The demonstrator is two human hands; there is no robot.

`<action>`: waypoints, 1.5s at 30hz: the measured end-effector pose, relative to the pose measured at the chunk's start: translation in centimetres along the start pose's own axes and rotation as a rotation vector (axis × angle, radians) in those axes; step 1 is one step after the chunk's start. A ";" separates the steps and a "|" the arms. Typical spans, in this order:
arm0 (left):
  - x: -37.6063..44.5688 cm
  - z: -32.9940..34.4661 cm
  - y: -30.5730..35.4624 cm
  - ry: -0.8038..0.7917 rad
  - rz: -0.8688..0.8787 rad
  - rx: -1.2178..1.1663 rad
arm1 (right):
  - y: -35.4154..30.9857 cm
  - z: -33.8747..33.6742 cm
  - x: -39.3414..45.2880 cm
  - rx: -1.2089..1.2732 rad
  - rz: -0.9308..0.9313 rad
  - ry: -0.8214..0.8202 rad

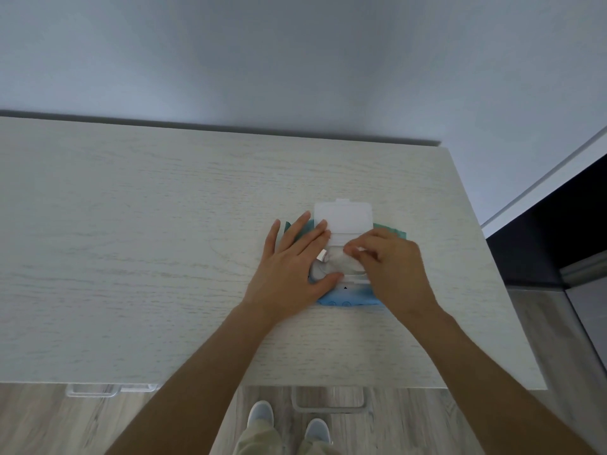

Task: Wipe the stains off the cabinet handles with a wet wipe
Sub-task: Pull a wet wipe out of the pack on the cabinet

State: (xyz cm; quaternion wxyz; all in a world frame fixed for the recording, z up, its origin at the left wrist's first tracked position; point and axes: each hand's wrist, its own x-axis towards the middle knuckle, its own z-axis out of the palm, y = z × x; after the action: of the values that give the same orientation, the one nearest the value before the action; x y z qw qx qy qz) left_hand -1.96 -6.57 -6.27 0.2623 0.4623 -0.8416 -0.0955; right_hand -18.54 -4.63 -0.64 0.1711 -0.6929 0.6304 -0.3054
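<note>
A blue-green pack of wet wipes (348, 298) lies on the pale wood cabinet top (147, 241), right of centre. Its white plastic lid (343, 216) is flipped open toward the wall. My left hand (295, 267) lies flat on the pack's left side, fingers straight, thumb by the opening. My right hand (391, 264) reaches over the opening, and its fingertips pinch the white wipe (338, 262) that sticks out there. Two metal cabinet handles jut out below the front edge: the left handle (92, 390) and the right handle (328, 405).
A plain grey wall rises behind the cabinet. The cabinet's right edge drops off to a dark doorway or panel (558, 224) and wood-look floor (542, 339). My feet in light shoes (289, 421) stand on the floor in front of the cabinet.
</note>
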 end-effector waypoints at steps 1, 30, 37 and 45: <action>0.0 0.0 0.0 -0.004 -0.003 0.003 | 0.2 -0.4 0.0 0.026 0.035 0.076; 0.1 -0.6 0.5 -0.025 -0.060 -0.049 | 2.7 0.1 -2.3 -0.016 0.299 0.051; -0.6 -1.1 1.1 -0.001 0.086 0.060 | 2.5 -1.2 -2.6 0.134 0.294 0.225; -0.5 -1.5 1.3 -0.298 0.228 0.294 | 2.5 -1.3 -2.7 0.126 0.331 0.142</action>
State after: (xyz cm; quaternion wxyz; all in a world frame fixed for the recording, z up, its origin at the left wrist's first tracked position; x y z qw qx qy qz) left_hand -1.89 -5.29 -4.66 0.0744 0.3781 -0.9227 -0.0086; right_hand -21.31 -2.20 -1.79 0.2170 -0.5445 0.7259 -0.3599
